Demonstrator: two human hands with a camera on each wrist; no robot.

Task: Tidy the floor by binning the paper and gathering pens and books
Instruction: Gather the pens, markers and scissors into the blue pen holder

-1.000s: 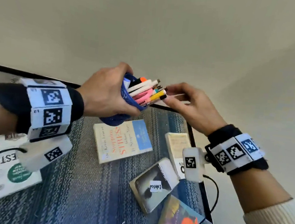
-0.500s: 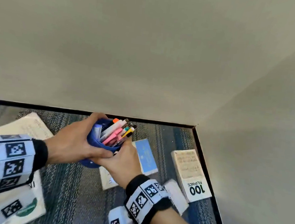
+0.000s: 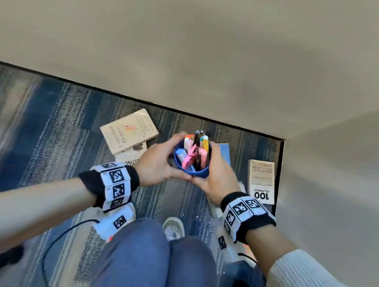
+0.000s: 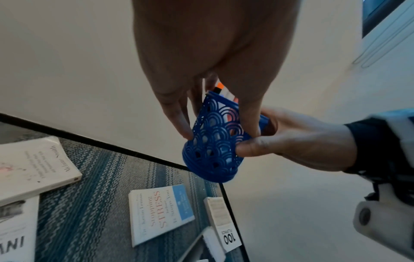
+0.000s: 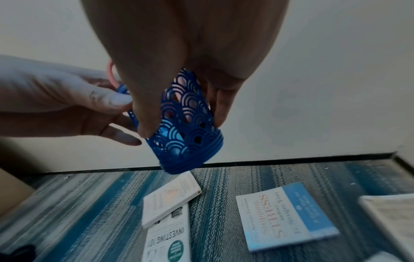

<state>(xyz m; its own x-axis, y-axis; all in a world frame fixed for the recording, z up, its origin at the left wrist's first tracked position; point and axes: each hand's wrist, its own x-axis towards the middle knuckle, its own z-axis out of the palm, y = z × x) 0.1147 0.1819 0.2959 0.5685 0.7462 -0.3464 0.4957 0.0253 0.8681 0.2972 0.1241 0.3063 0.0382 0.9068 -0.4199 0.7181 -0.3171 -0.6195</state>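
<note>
A person's left hand (image 3: 158, 161) and right hand (image 3: 219, 175) wrap from either side around a blue lattice pen holder (image 3: 190, 167), held above the striped carpet (image 3: 51, 127) near the corner where two walls meet. Pens (image 3: 197, 149) stand upright in it, while books lie scattered on the carpet below, a Stopping Stress book (image 4: 160, 212) and a 100 Filipinos book (image 3: 261, 181) nearest the corner.

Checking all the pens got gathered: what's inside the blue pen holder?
The blue pen holder holds upright pens and markers: pink, yellow, orange, white, black. Their lower ends and the bottom are hidden.
</note>
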